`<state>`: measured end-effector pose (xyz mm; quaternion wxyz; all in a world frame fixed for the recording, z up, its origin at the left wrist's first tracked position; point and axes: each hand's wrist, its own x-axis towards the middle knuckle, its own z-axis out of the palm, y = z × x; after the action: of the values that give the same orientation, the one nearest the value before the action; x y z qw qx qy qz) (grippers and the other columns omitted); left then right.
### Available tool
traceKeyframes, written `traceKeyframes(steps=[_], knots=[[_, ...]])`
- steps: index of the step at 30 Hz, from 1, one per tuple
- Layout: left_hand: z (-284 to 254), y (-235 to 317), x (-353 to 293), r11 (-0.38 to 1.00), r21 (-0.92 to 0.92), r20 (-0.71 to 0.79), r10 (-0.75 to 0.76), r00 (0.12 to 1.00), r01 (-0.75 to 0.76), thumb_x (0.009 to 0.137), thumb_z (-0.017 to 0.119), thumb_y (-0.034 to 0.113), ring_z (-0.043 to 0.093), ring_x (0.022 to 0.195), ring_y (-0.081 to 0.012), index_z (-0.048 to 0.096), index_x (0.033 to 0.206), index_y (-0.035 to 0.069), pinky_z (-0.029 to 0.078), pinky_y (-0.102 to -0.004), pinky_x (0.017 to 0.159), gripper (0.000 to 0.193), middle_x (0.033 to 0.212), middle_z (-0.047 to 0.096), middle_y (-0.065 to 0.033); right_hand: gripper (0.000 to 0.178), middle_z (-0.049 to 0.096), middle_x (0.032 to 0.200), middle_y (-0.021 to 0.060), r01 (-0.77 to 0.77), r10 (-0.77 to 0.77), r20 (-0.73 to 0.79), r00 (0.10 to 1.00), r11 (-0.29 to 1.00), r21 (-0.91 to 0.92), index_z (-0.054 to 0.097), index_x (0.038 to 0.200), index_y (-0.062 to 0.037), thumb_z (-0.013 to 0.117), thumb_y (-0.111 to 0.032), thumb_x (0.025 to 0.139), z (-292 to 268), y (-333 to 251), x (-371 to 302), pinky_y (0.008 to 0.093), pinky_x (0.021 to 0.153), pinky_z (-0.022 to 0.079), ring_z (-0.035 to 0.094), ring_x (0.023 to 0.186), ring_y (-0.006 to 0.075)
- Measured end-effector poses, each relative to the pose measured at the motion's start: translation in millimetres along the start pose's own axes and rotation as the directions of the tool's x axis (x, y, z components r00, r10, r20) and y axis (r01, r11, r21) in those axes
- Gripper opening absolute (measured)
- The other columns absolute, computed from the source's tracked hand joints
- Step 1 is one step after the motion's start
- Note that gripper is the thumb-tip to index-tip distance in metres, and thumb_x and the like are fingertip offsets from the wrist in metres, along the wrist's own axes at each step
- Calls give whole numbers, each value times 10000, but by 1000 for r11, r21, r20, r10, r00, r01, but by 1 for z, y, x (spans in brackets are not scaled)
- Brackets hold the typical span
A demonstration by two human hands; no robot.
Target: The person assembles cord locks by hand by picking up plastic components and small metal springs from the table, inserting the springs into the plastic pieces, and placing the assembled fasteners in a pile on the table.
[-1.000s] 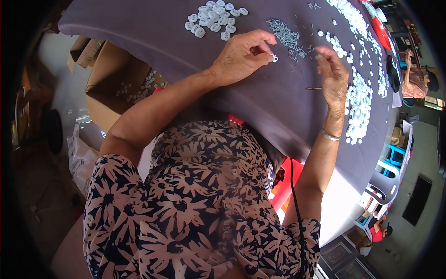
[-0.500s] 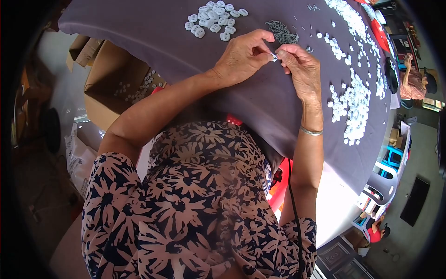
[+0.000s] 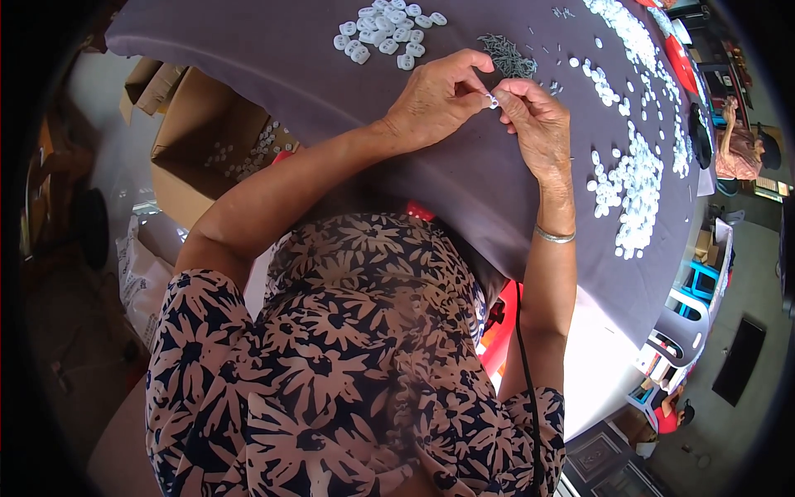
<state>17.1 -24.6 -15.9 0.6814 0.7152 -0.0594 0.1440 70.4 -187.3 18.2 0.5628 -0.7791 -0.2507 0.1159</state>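
Observation:
My left hand (image 3: 435,101) and my right hand (image 3: 538,124) meet above the near part of the cloth-covered table. Between their fingertips is a small white plastic piece (image 3: 493,101) with a dark spot or hole. Left thumb and forefinger pinch it from one side, while the right thumb and fingers close on it from the other. Its exact shape is mostly covered by the fingers. Just beyond the hands lies a heap of thin grey screw-like pins (image 3: 508,58). Farther left, a cluster of larger white oval pieces (image 3: 379,33) rests on the cloth.
Many small white pieces (image 3: 638,203) spread along the table's right side on the dark cloth (image 3: 315,74). An open cardboard box (image 3: 186,132) at the left holds more white pieces. A black cable (image 3: 527,364) hangs by my right arm. Another person (image 3: 741,153) is at the far right.
Both hands keep nearly the same place and grip. The white piece between the fingertips looks slightly turned.

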Motion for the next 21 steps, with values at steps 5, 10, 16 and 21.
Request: traceKeyframes(steps=[5, 10, 16, 21], knots=[[2, 0, -1, 999, 42, -18, 23, 1000, -22, 794, 625, 32, 620, 699, -130, 531, 1100, 32, 504, -267, 670, 320, 758, 654, -51, 80, 600, 740, -28, 184, -192, -25, 981, 965, -187, 654, 914, -47, 635, -114, 876, 3, 1, -1, 178, 550, 435, 526, 624, 36], [2, 1, -2, 998, 67, -39, 16, 999, -13, 793, 639, 23, 621, 693, -131, 517, 1109, 45, 505, -266, 656, 340, 773, 653, -64, 66, 598, 696, 16, 244, -278, -39, 960, 896, -371, 634, 883, -17, 631, -72, 847, 6, -3, 1, 222, 546, 448, 536, 599, 71], [-1, -1, -1, 994, 111, -49, -11, 999, 17, 782, 651, 13, 615, 709, -101, 526, 1120, 40, 501, -241, 654, 362, 783, 653, -58, 67, 589, 683, 108, 314, -357, -7, 934, 831, -460, 604, 835, 5, 632, -53, 817, 11, -11, 3, 301, 545, 446, 544, 564, 184], [-2, 6, -2, 995, 81, -1, -58, 998, 58, 790, 656, 19, 595, 697, -86, 504, 1145, 17, 488, -228, 646, 386, 779, 646, -52, 73, 583, 685, 100, 301, -341, -13, 940, 847, -438, 599, 830, 8, 633, -55, 818, 9, -11, 0, 305, 542, 440, 535, 559, 186]])
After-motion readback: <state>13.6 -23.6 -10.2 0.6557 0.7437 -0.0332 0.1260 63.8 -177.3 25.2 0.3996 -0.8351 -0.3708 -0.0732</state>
